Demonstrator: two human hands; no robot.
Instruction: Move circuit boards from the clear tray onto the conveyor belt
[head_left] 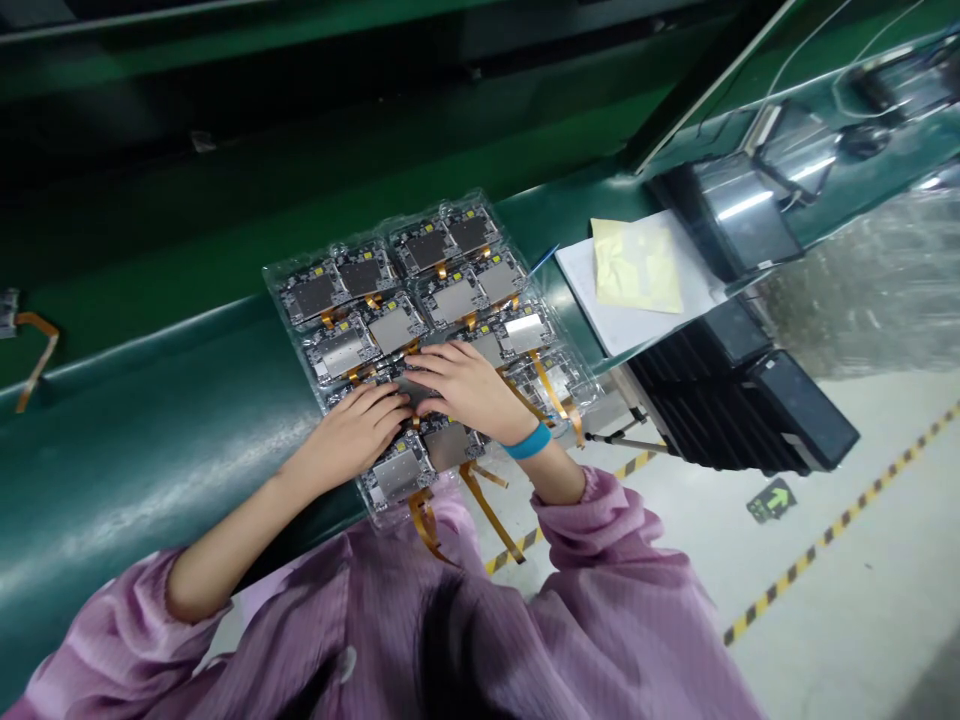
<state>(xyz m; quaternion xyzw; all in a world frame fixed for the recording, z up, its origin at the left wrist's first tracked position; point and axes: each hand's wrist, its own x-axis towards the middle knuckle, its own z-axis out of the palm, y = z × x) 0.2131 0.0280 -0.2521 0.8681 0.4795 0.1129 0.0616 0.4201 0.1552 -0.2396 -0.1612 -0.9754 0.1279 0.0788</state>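
Observation:
A clear plastic tray holds several circuit boards with metal shields and orange flex cables, lying in rows. My left hand rests over the left part of the tray, fingers stretched forward and lightly bent. From the other side my right hand, with a blue band at the wrist, reaches over with its fingers apart. The fingertips of both hands meet around one circuit board, which they partly cover. Below the hands, another board has its orange flex cable hanging over the tray's near edge.
The tray lies on a green bench, its near side overhanging the edge. To the right are white paper, a yellow sheet, a blue pen and black screen devices. More black panels stand lower down.

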